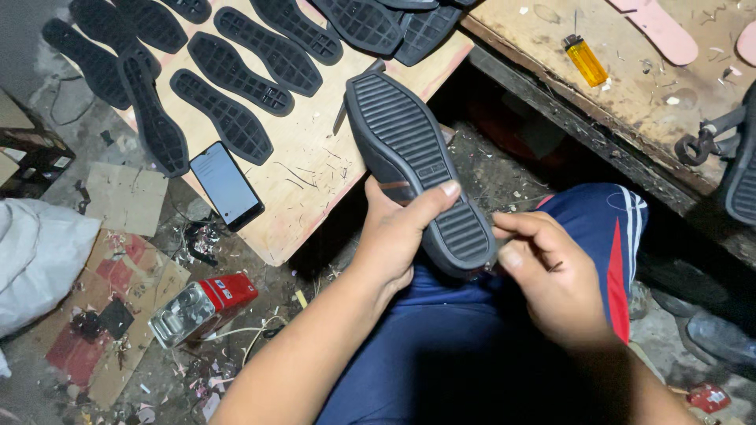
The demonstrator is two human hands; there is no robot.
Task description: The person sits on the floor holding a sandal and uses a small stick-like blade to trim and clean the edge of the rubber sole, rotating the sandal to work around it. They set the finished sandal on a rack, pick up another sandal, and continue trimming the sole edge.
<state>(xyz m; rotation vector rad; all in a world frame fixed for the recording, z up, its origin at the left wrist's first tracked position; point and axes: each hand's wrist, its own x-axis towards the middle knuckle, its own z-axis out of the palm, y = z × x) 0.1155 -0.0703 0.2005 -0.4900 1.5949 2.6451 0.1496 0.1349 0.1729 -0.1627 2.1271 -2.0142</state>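
A dark shoe [405, 149] with a ribbed black sole facing up lies across my lap. My left hand [394, 236] grips it around the middle, thumb pressed over the sole. At the heel end, my right hand [551, 275] pinches the sole's edge with thumb and fingertips. Both hands hover over my blue trousers [441, 346] with red and white stripes.
A wooden board [315, 157] at upper left carries several loose black soles [232, 118] and a phone [227, 183]. A workbench [630, 86] on the right holds an orange lighter [586, 60] and pink insoles. A red-topped metal tin [203, 307], white sack and scraps litter the floor.
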